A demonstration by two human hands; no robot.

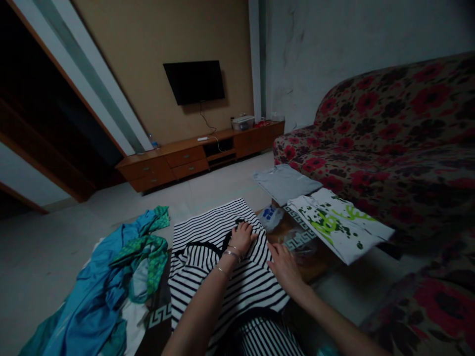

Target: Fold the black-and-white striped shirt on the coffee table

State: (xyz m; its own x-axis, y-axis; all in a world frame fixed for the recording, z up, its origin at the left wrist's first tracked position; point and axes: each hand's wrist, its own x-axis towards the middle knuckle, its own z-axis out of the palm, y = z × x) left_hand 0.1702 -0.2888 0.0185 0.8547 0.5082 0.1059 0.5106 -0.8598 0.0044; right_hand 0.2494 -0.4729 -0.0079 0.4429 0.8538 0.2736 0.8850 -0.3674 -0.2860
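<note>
A black-and-white striped garment (218,232) lies spread on a low wooden table (315,267) in front of me. My left hand (243,236) rests palm down near its dark neckline, fingers curled on the cloth, with thin bracelets on the wrist. My right hand (284,267) lies flat on the garment's right edge, fingers together and pressing the fabric. Neither hand lifts anything.
A pile of blue and green clothes (118,277) lies at the left. A folded white shirt with green print (337,222) and a folded grey shirt (285,183) sit at the right, beside a floral sofa (401,148). A TV cabinet (193,155) stands against the far wall.
</note>
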